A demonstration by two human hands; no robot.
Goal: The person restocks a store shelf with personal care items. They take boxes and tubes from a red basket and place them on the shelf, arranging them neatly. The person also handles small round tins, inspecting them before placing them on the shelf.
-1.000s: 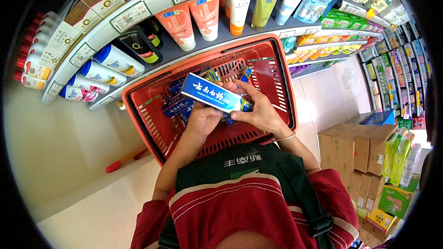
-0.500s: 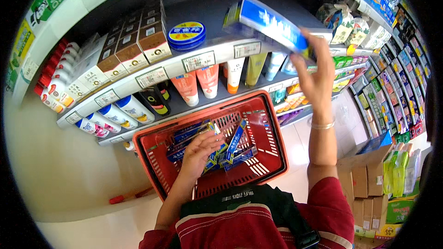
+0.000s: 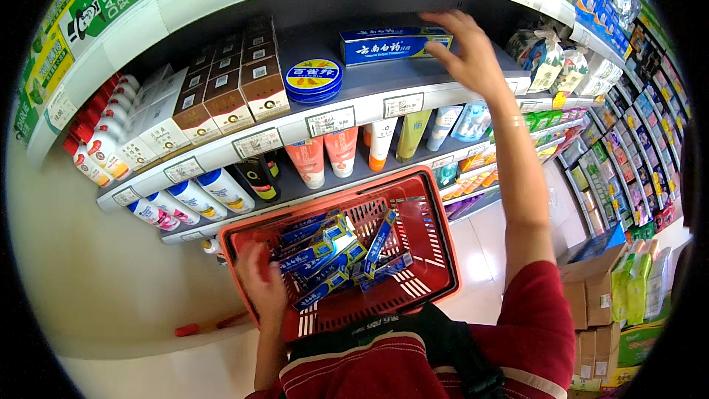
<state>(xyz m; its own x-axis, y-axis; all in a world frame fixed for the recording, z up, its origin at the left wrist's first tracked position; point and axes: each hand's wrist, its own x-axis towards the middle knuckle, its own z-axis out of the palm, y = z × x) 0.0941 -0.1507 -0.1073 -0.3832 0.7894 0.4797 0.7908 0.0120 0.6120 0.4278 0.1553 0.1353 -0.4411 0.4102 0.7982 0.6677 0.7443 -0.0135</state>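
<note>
Item: blue toothpaste box (image 3: 395,44), lying flat on the grey shelf (image 3: 347,89) near its front edge, long axis running along that edge. Our right hand (image 3: 465,55) rests at its right end, fingers spread over it; whether it grips, we cannot quite tell. Our left hand (image 3: 260,287) clasps the left rim of the red basket (image 3: 428,251), which holds more blue toothpaste boxes (image 3: 332,258), loosely piled.

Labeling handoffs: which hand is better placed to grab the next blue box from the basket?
Left. The left hand is inside the red basket beside the blue boxes; the right hand is at the shelf, touching a box.
</note>
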